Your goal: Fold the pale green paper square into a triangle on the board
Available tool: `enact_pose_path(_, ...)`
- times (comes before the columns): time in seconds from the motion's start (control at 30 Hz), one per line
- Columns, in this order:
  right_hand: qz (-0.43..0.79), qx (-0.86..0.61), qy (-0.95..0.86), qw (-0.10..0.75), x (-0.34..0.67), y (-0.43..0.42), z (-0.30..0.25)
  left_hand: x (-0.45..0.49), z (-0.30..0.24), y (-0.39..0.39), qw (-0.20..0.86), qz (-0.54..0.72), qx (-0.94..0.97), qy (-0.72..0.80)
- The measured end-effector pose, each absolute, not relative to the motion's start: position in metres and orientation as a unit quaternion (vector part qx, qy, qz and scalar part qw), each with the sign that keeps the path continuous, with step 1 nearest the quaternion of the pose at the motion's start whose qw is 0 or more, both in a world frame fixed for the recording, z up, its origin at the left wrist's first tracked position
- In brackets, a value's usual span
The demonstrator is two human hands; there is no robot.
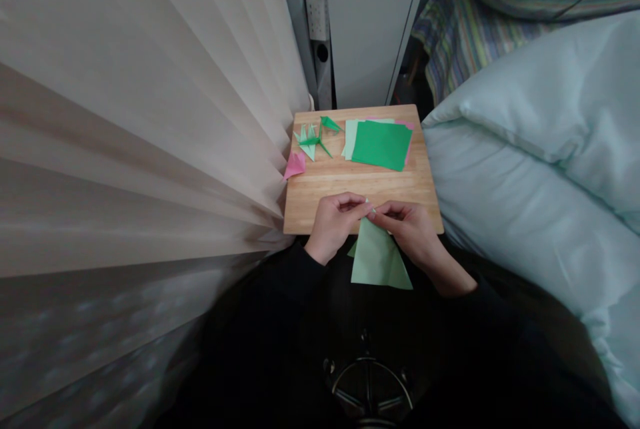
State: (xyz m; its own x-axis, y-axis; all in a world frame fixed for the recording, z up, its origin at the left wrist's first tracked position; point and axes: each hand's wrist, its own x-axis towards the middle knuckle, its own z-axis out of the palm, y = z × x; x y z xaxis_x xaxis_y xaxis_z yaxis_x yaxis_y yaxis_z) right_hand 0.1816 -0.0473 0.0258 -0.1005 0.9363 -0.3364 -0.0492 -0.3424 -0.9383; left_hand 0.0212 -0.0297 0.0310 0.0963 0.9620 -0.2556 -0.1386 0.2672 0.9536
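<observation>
A sheet of pale green origami paper (379, 257), partly folded, hangs below my fingers past the front edge of the wooden table (320, 205). My left hand (340, 219) pinches its top corner between thumb and fingers. Close beside it, my right hand (407, 225) pinches the same corner from the other side, and the fingertips of both hands nearly meet. Small bits of the pale green paper show between the fingertips; the exact fold there is hidden.
On the tabletop lie a stack of green paper sheets (381, 145), several folded green paper pieces (311, 141) and a pink folded piece (295, 165). A pleated curtain (200, 115) borders the left, a pale quilt (520, 149) the right, a white cabinet (367, 42) the back.
</observation>
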Motion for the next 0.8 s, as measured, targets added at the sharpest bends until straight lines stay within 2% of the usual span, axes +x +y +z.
enact_pose_path(0.4,0.634,-0.539,-0.418,0.364,0.179,-0.05,0.024,0.011,0.033,-0.022,0.595,0.503,0.37,0.506)
enact_pose_path(0.63,0.612,-0.546,-0.408,0.401,0.182,-0.049,0.014,0.013,0.033,-0.023,0.608,0.411,0.462,0.498)
enact_pose_path(0.8,0.614,-0.533,-0.428,0.395,0.182,-0.049,0.018,0.016,0.031,-0.025,0.609,0.415,0.45,0.505)
